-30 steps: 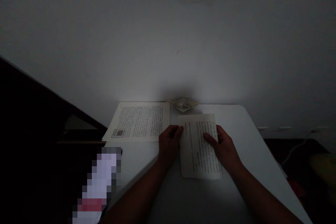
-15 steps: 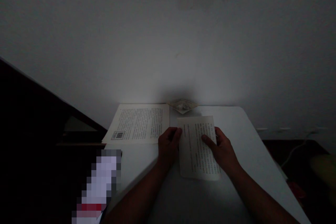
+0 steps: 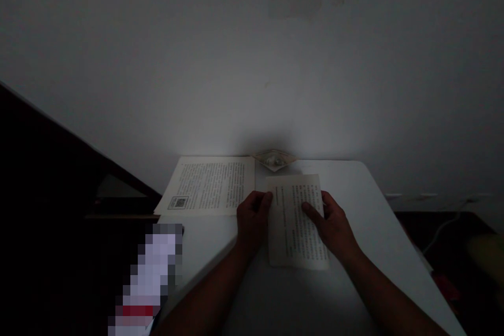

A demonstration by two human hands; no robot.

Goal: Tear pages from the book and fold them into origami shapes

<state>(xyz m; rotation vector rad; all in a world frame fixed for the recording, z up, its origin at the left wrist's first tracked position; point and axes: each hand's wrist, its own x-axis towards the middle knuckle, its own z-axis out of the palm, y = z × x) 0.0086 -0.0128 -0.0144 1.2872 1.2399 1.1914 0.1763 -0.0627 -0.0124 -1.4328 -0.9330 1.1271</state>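
Observation:
Between my two hands is a printed sheet of paper (image 3: pixel 285 241), upright in shape and covered with columns of small characters. My left hand (image 3: pixel 254 218) pinches its left edge, thumb in front and fingers curled. On the right side, my right hand (image 3: pixel 334 223) grips the sheet with the thumb lying on the print and the fingers behind it, partly hidden. Beyond the sheet, against the wall, stands a folded paper box (image 3: pixel 274 160) with a diamond-shaped opening; what lies inside is too dim to name.
More printed paper (image 3: pixel 212 189) with a square code in its corner lies at the table's back left. The white table (image 3: pixel 354 184) meets a grey wall (image 3: pixel 197 63). A pixelated bright patch (image 3: pixel 151 268) is at the left edge. A pale cable (image 3: pixel 441 228) hangs at the right.
Almost nothing differs. The lower edge of the held sheet has shifted very slightly; both hands keep their grip in the same place.

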